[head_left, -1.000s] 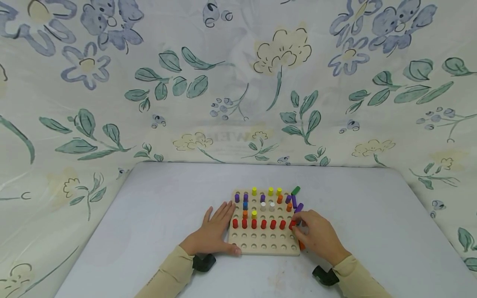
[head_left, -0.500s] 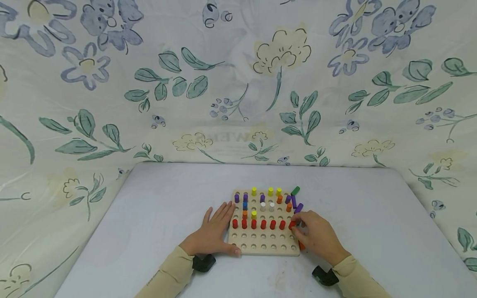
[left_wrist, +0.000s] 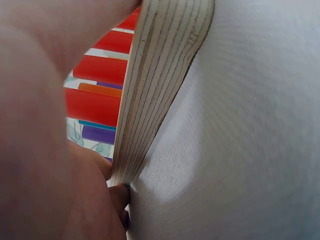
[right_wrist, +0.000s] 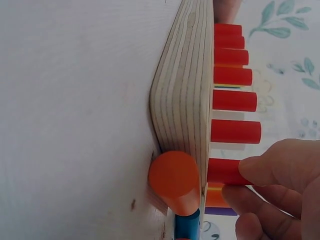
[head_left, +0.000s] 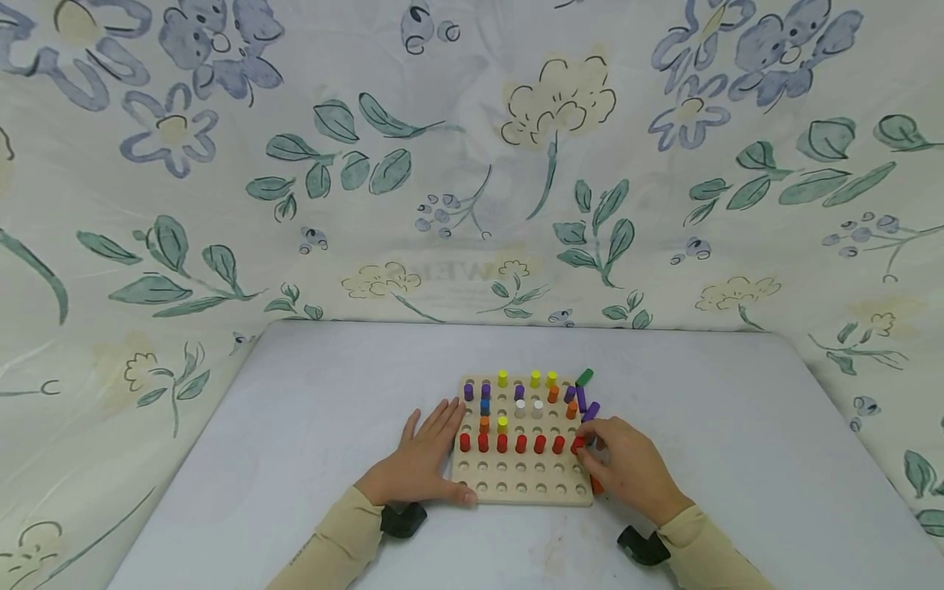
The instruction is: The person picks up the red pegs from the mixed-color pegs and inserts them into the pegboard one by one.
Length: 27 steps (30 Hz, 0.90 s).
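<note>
A wooden pegboard (head_left: 519,498) with rows of round holes lies on the table. Red pegs (head_left: 520,444) stand in a row across it. At that row's right end, my right hand (head_left: 627,467) pinches a red peg (right_wrist: 225,171) between thumb and fingers; in the right wrist view the peg stands at the board's surface. My left hand (head_left: 420,463) lies along the board's left edge, fingers extended, thumb at the front corner. The left wrist view shows its fingers against the board's layered side (left_wrist: 150,95).
Yellow (head_left: 536,379), purple, white, blue and orange pegs stand in the board's farther rows. Loose pegs lie along its right side, among them a green peg (head_left: 585,378), purple ones and an orange peg (right_wrist: 174,176). Behind the white table (head_left: 332,385) hangs a floral cloth (head_left: 457,164).
</note>
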Each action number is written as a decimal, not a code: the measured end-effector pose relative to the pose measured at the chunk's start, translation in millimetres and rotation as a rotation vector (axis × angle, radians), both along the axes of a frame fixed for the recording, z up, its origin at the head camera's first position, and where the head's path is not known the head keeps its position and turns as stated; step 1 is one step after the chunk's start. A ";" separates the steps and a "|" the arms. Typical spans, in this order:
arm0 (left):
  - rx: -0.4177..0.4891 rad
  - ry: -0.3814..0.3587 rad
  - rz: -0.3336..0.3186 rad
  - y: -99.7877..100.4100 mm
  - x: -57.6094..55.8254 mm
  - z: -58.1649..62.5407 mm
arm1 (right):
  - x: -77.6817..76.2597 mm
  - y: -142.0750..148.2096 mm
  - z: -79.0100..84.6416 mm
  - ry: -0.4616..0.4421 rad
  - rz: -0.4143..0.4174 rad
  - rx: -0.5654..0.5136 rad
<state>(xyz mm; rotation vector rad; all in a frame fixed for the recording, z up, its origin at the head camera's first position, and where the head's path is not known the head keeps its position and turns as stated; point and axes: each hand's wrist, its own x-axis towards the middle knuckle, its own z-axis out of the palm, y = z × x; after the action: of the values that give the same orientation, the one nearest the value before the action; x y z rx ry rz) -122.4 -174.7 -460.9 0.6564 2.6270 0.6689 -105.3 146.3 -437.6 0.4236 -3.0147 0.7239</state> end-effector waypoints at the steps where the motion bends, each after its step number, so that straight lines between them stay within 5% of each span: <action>1: 0.001 0.000 -0.001 0.0 0.1 -0.1 | 0.2 0.1 0.1 -0.001 0.000 -0.001; 27: 0.014 0.000 0.000 -3.6 -1.6 -1.8 | -2.1 15.8 2.3 0.035 -0.009 0.016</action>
<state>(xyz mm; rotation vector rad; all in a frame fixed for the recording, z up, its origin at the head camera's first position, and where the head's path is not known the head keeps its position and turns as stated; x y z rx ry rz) -124.0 -178.3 -462.6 0.6604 2.6250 0.6872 -107.4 162.1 -435.3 0.4184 -2.9898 0.6848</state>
